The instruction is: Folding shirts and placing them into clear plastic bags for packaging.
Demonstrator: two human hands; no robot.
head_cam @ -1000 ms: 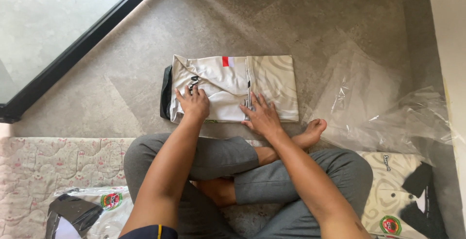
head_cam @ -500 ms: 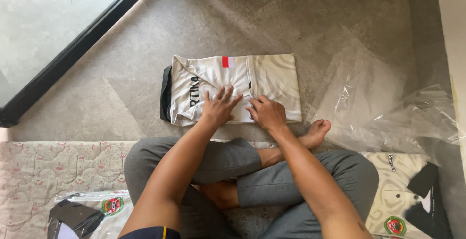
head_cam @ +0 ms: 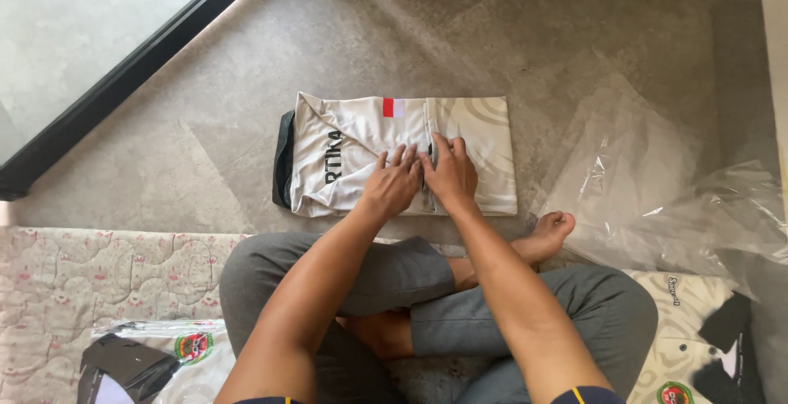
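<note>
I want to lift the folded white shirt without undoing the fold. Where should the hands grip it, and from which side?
Probably the two short ends. The shirt lies flat on the floor as a wide rectangle, its fold edge running across under the left hand and right hand. Slide one hand under each end, from left and right, so both layers are pinched together.

Folded shirt [head_cam: 361, 145]: showing cream, red-white patch, black lettering, black edge; beige swirl panel. Floor [head_cam: 205, 166] beneath it: showing mottled grey. Mattress [head_cam: 98, 273] near it: showing pink floral quilting.
</note>
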